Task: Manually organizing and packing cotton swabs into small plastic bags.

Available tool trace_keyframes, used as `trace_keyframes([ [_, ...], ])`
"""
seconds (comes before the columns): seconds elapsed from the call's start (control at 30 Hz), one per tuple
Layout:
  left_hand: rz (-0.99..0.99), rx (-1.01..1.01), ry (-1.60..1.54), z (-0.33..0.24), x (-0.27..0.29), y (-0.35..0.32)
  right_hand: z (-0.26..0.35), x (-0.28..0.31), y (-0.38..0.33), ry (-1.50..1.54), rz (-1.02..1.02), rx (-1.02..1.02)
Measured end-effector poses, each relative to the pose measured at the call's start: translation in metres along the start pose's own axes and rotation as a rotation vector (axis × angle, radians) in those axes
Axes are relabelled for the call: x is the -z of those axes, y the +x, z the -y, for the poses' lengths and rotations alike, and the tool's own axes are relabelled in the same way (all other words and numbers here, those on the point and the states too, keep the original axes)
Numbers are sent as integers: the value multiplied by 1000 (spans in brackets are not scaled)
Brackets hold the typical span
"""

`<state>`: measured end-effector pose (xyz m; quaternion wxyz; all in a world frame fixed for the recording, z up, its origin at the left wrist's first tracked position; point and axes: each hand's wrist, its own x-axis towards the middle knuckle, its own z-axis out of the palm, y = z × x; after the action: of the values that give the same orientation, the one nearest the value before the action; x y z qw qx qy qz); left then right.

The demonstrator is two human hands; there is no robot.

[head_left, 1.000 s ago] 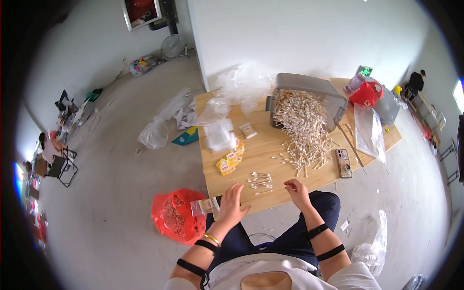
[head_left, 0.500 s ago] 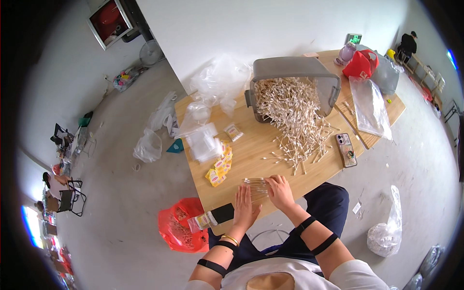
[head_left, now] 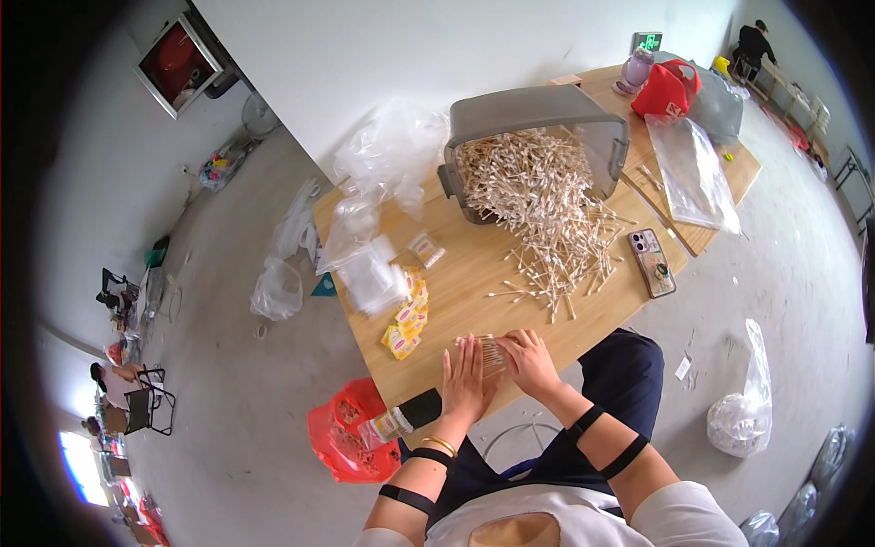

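A small row of cotton swabs lies near the table's front edge, between my two hands. My left hand rests flat along the left side of the row, its fingers stretched out together. My right hand has its fingers bent against the right side, gripping swab ends there. Farther back, a big heap of loose cotton swabs spills out of a grey plastic bin tipped on its side toward me.
Yellow printed cards, a stack of clear bags and a small packet lie left. A phone is at the right. A red bag hangs off the left corner beside a swab pack. Another person is far off.
My left hand has shifted right over the swabs, so the two hands are closer and less of the row shows. The whole view has turned slightly with my head.
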<state>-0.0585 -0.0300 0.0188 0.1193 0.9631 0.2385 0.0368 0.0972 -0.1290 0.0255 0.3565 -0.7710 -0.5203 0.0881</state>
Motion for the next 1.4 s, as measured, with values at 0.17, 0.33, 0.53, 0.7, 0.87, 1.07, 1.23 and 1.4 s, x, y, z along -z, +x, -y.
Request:
trace_keyframes([
  [0.17, 22, -18, 21, -2, -6, -12, -3, 5, -3, -39, -29, -24],
  [0.33, 11, -32, 80, -4, -3, -5, -5, 4, -5, -13, -48, -39],
  [0.53, 72, 13, 197, -5, -4, 12, -7, 3, -6, -8, -47, -50],
  [0.7, 58, 27, 197, -6, -6, 20, -12, 0, -7, 48, -50, -73],
  [0.87, 66, -30, 272, 5, -2, 24, -10, 4, -12, 15, -65, -38],
  [1.07, 64, -66, 116, -8, 8, 22, -14, 6, -15, 13, -61, -42],
  [1.23, 92, -75, 117, -4, -4, 7, -13, 5, -15, 13, -60, -24],
  [1.4, 77, -94, 96, -7, -2, 4, -15, 4, -15, -4, -68, -33],
])
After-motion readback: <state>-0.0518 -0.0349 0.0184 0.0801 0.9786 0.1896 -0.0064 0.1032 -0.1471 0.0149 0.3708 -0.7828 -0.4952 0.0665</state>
